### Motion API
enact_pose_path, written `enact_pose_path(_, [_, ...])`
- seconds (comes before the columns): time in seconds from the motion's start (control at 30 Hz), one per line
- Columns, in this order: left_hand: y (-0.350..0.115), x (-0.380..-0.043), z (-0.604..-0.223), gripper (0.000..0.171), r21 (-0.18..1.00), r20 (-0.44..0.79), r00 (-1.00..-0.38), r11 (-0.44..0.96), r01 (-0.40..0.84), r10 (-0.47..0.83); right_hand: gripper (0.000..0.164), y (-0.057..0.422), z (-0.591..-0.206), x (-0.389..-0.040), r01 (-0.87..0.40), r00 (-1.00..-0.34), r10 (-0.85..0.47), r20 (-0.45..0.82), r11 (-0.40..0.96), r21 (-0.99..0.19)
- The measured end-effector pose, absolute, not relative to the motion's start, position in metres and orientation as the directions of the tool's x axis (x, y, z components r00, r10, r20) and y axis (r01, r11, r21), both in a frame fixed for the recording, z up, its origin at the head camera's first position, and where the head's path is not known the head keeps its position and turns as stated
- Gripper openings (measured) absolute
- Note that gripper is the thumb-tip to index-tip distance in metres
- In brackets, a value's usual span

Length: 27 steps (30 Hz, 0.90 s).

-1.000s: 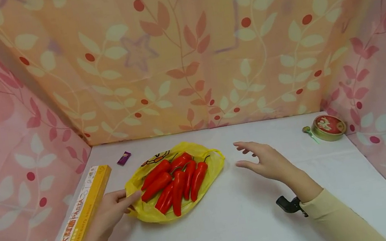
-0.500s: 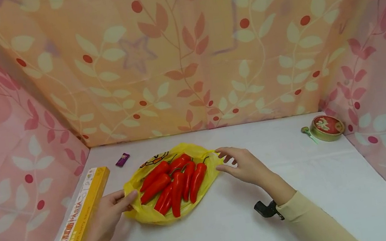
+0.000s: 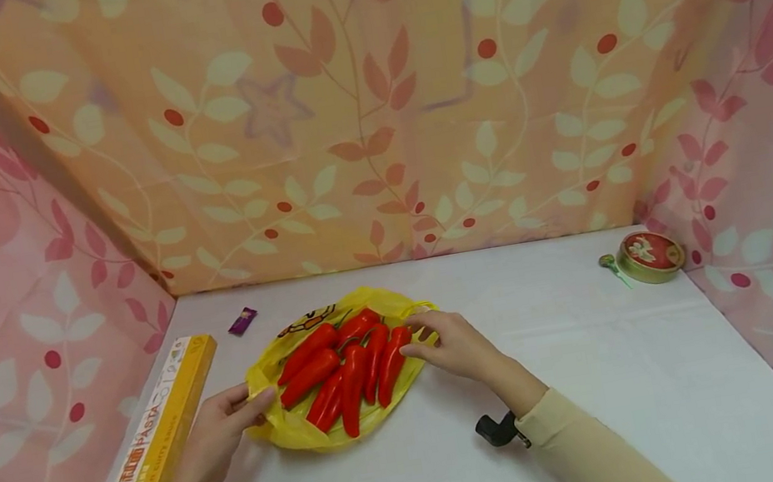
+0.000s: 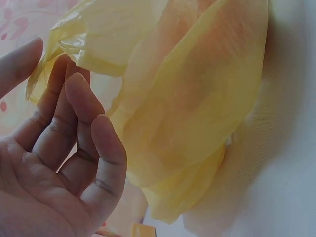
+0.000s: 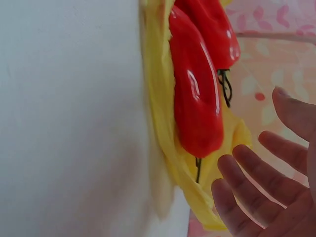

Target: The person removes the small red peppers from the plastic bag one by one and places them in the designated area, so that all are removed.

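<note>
Several glossy red chili peppers (image 3: pixel 354 385) lie on a spread yellow plastic bag (image 3: pixel 292 437), left of the middle of the table. My left hand (image 3: pixel 222 427) pinches the bag's left edge; in the left wrist view the film (image 4: pixel 192 98) rises at the fingertips. Over the bag's right side, my right hand (image 3: pixel 459 343) reaches with spread fingers, close by the rightmost pepper (image 3: pixel 393 368). The right wrist view shows that hand (image 5: pixel 271 197) holding nothing, its fingers apart beside a pepper (image 5: pixel 197 98) with a dark stem.
A yellow and white pasta box (image 3: pixel 159 437) lies left of the bag, partly behind my left forearm. Behind the bag is a small purple packet (image 3: pixel 243 321). A round red and gold tin (image 3: pixel 650 256) stands at the back right beside a small green-stemmed item (image 3: pixel 610 264). Patterned cloth walls (image 3: pixel 366 109) enclose the table.
My right hand has moved left, from bare table to over the bag's right side beside the rightmost pepper. The left hand keeps its place at the bag's left edge.
</note>
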<state>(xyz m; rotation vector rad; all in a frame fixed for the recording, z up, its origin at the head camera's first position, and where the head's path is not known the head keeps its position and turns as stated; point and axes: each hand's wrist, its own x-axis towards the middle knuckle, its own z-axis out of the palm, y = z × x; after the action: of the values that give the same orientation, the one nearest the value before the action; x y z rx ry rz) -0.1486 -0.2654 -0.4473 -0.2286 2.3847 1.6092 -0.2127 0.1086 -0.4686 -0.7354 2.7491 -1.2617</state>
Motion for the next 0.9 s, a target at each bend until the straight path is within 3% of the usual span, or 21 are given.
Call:
enact_pose_path(0.2, [-0.266, -0.149, -0.448, 0.057, 0.898, -0.286, -0.958, 0.358, -0.256, 0.033, 0.047, 0.097, -0.478, -0.216, -0.375, -0.912, -0.376, 0.164, 0.603, -0.704])
enact_pose_path(0.63, [-0.266, -0.147, -0.449, 0.053, 0.906, -0.282, -0.958, 0.342, -0.248, 0.055, 0.068, 0.063, -0.491, -0.218, -0.261, -0.962, -0.254, 0.104, 0.73, -0.632])
enact_pose_path(0.9, [-0.267, -0.147, -0.45, 0.049, 0.917, -0.271, -0.96, 0.322, -0.236, 0.068, 0.054, 0.056, -0.49, -0.214, -0.178, -0.98, -0.189, 0.067, 0.667, -0.724])
